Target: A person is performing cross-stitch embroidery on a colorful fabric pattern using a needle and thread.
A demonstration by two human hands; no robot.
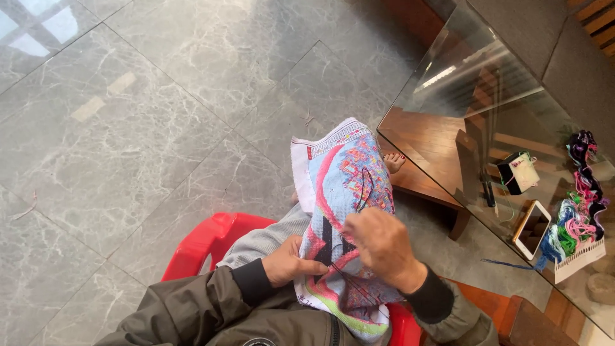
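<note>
Seated on a red plastic chair (211, 240), cross-stitch canvas (343, 211) draped over the lap, lower centre of frame, its top edge hanging toward the grey marble floor (160, 115).

Left hand (288, 263) grips the canvas's left edge, thumb on top, fingers tucked under the cloth and pressed against it.

Right hand (384, 247) sits over the stitched area, fingers closed together as if pinching a needle; the needle itself is too small to see. Dark thread (365, 186) loops up from that hand across the pink and blue pattern.

Judgement: the stitch would go best with the left hand keeping the cloth taut and the loop drawn through slowly, so it doesn't knot.

Right of frame: glass-topped bench (448, 77), phone (532, 227), bundle of coloured floss (576, 218).
</note>
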